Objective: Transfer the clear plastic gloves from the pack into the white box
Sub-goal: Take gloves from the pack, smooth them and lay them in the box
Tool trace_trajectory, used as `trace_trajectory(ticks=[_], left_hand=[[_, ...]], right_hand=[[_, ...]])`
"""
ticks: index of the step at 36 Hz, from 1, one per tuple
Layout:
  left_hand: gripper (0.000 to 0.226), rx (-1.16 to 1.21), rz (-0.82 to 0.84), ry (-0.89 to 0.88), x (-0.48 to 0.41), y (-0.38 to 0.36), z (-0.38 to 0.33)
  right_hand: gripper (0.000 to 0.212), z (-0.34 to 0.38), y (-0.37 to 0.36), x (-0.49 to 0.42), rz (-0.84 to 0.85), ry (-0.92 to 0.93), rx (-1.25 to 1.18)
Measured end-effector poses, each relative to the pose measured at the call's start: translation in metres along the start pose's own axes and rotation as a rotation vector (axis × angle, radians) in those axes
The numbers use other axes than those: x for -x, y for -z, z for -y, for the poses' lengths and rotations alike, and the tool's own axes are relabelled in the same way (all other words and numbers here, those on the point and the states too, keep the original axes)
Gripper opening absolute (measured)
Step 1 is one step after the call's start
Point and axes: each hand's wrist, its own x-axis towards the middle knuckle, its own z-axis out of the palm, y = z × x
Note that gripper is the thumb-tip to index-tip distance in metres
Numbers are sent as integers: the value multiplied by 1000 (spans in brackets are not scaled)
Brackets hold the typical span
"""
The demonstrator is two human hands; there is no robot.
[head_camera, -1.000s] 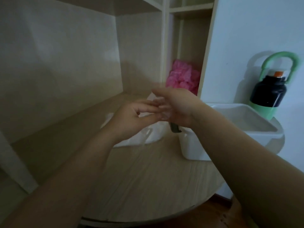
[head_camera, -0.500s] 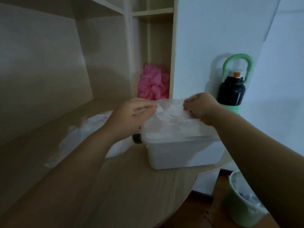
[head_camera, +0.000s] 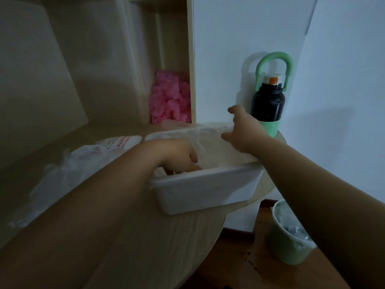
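Left hand (head_camera: pixel 179 157) is going down into the near-left corner of the white box (head_camera: pixel 206 190), I guess to push the clear gloves (head_camera: pixel 208 142) down so they stop puffing up. My fingertips are hiding behind the rim, so I can't tell if they're pinching plastic or just pressing it flat.

Right hand (head_camera: pixel 241 132) is hovering over the far right side with the thumb sticking up and the fingers loosely spread, just touching the crinkly plastic. It looks like it's holding that end down, since this stuff is super light and springy.

The gloves are sitting in the box, bulging up to about the rim. The pack (head_camera: pixel 116 143) is lying floppy on the table (head_camera: pixel 156 247) just left of the box, close enough for short reaches. I'm watching the bottle (head_camera: pixel 267 105) right behind my right hand.
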Motion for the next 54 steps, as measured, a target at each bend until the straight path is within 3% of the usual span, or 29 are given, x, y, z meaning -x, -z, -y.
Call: trace_trajectory(ticks=[3,7,9,12,14,16,20,22,24,26,28,31,38,41,44,49,54], left_hand=[[29,119,42,41,-8,0,-8],[12,253,84,54,-15,-6,-13],[11,388,113,57,-11,-5,-15],[21,442,81,83,-4,1,-10],[26,341,15,71,-1,8,-5],[29,101,-138,-23,-1,15,2],[41,-179,-359,-235,-15,11,14],[47,-305,-273,-243,-21,2,15],[54,-319,-50,-146,-26,-6,14],[49,-345,143,-32,-27,-10,11],[38,-365,231,14,-27,-11,8],[34,-259,254,11,-26,-8,4],[37,-245,129,-30,-27,-8,12],[40,-220,65,-46,-22,-5,15],[36,-162,-157,-105,-9,5,20],[21,219,-512,-187,28,17,40],[20,380,-796,-86,69,9,83]], right_hand=[[70,6,0,1,-35,79,24],[46,12,-1,1,-24,153,204],[40,14,-2,0,88,178,217],[58,14,-4,3,389,151,342],[66,12,-9,2,585,121,470],[58,9,-13,1,710,130,604],[52,9,-15,-4,805,157,703],[52,10,-15,-5,812,166,697],[54,9,-14,-5,804,170,668],[56,10,-13,-6,749,171,583],[57,13,-10,-7,652,162,461],[58,17,-13,-8,572,169,383],[46,18,-23,-7,841,111,680],[54,20,-17,-6,745,148,636],[59,27,-10,-6,513,177,454],[36,55,-10,2,187,258,178],[24,102,-33,29,45,414,-18]])
